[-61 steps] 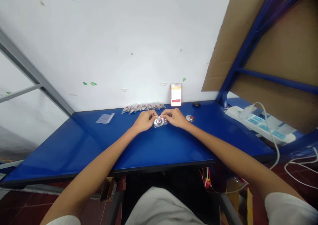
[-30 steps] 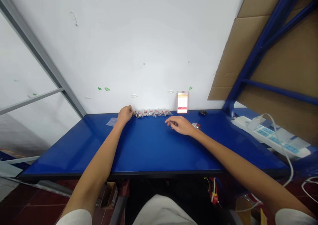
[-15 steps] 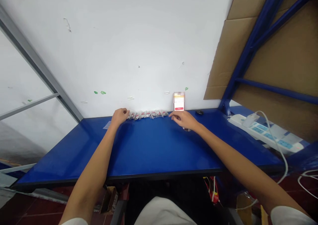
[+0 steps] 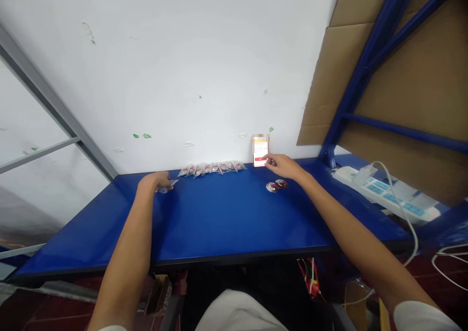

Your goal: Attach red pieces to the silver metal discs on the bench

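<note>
Our left hand sits palm-down near the back-left of the glossy blue tabletop, fingers curled loosely over the small clear plastic bag. The fingertips touch the bag, w/ one corner of it poking out on the right side of the hand; we can't tell if it's actually pinched or just pressed flat.

Our right hand is stretched toward the back wall, fingers mostly extended and relaxed, nothing gripped. The index tip is at, or right beside, the lower edge of the small upright phone w/ white screen and red bar, which leans against the white wall; contact is too small to tell.

Just below that hand, two small round silver-and-red discs lie side by side on the tabletop, touching or nearly so, apart from the hand.

Betw. the two hands, along the wall edge, runs a row of small clear bagged parts w/ red marks, overlapping each other.

To the far right, a white power strip w/ blue sockets lies on the table w/ a white cable hanging off it. Behind it stand a blue metal shelf frame & brown cardboard sheets.
</note>
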Demonstrator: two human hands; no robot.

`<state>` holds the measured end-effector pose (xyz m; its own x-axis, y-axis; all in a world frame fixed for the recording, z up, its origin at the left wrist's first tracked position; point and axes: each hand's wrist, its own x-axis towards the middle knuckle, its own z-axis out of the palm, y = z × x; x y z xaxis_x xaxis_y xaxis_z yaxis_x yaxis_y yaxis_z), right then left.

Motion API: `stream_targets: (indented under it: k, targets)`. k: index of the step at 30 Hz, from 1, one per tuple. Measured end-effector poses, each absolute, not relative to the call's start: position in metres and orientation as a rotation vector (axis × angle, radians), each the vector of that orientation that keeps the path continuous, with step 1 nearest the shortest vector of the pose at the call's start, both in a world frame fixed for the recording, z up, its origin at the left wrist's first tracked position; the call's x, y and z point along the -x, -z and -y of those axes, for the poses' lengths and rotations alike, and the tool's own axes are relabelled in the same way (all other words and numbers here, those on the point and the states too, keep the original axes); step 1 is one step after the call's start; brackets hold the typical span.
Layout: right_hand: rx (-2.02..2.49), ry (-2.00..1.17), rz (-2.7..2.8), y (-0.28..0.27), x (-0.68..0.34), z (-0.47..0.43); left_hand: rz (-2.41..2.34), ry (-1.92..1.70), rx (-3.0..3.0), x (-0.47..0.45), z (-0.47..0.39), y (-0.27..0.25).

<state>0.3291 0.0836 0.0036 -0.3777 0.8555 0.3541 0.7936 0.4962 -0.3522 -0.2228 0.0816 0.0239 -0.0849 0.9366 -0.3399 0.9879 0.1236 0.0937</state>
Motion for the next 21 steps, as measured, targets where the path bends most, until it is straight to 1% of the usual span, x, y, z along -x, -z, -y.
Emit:
stream_targets:
  k: [5, 12, 17, 21]
  targets:
    - [1.305, -0.219, 2.314, -0.001, -0.320, -0.079, -2.037, 0.198, -1.790, 0.204, -0.081, -0.027]
    - [1.236, -0.217, 2.333, -0.001, -0.306, -0.069, -1.514, 0.007, -2.080, 0.167, -0.066, -0.044]
    - [1.135, -0.255, 2.353, -0.002, -0.292, -0.060, -1.321, -0.027, -2.122, 0.130, -0.060, -0.038]
    - [1.085, -0.282, 2.368, -0.001, -0.282, -0.053, -1.249, -0.152, -2.222, 0.110, -0.061, -0.030]
